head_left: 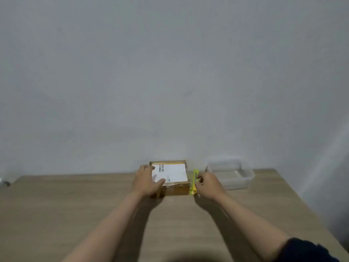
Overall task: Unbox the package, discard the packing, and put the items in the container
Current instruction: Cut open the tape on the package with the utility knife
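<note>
Wood table (75, 214) w/ box (176, 190), container (231, 174); grey wall behind.

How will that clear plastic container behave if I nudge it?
The clear plastic container looks thin-walled and empty, so it is probably light and would slide easily on the smooth wooden table. Low and wide, it seems unlikely to tip.

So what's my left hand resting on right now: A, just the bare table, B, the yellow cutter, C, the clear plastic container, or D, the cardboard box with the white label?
D: the left hand lies on the cardboard box, fingers spread over its white label, while the right hand is at the yellow cutter.
</note>
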`<state>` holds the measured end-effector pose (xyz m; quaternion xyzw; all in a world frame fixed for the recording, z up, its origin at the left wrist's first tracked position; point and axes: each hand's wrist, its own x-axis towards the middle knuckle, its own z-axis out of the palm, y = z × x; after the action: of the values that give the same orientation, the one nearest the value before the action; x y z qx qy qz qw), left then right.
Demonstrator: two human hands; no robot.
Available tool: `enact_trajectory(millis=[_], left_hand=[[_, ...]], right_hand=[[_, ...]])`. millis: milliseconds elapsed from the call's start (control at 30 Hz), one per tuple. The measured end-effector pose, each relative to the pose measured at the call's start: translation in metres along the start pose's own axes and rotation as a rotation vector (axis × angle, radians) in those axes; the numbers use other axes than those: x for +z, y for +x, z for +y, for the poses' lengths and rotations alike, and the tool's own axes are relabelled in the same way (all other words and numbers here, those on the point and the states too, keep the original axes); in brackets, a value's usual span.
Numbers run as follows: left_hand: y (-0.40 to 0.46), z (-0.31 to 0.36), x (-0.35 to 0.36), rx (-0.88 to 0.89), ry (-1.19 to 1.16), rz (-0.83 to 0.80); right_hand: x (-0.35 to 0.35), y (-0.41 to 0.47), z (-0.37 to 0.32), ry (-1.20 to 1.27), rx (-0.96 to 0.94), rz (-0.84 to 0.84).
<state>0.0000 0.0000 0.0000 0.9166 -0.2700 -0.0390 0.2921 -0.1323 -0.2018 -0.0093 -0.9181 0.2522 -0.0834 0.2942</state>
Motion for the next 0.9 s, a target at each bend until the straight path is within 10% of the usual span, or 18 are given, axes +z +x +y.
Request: enact_trajectory(millis=[900], left_hand=[[0.013, -0.057, 0.078, 0.013, -0.337, 0.123]], right_hand=[[0.051, 0.026, 0.033, 0.296, 0.345, 0.048]])
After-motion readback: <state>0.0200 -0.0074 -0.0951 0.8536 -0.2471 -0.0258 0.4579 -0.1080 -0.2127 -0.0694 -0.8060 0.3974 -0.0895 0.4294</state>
